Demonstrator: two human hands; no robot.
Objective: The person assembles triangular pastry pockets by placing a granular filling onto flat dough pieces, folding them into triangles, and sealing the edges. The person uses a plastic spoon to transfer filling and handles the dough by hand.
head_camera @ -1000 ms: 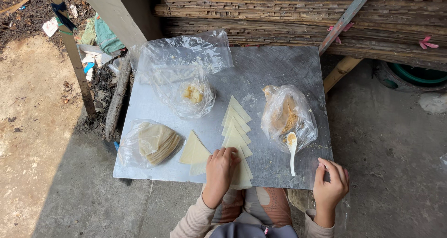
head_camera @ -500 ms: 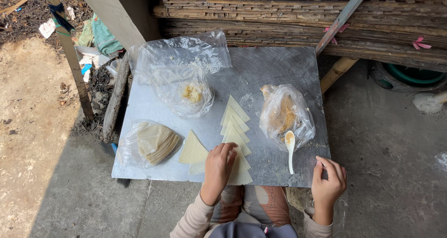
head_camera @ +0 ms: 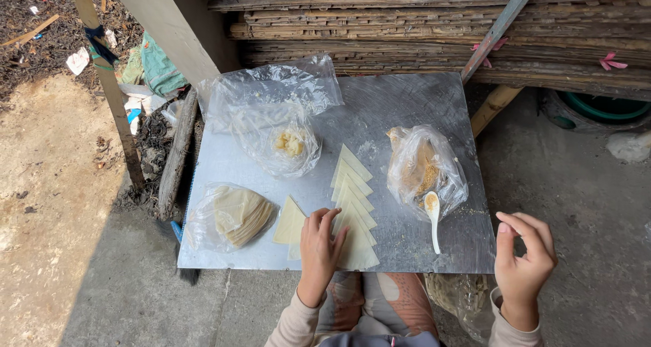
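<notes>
The left hand (head_camera: 319, 248) is pressing flat, fingers spread, on the row of triangular wrappers (head_camera: 352, 204), gripping nothing. The right hand (head_camera: 523, 265) is hovering loosely curled and empty beside the metal tray (head_camera: 407, 103), near the white spoon (head_camera: 432, 215).

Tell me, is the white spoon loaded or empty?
Loaded: the white spoon lies on the metal sheet, its bowl holding brownish crumbs, beside the filling bag.

Left hand (head_camera: 320, 246) flat, palm down, fingers spread forward; right hand (head_camera: 525, 259) raised, loosely curled, fingertips pinched together.
</notes>
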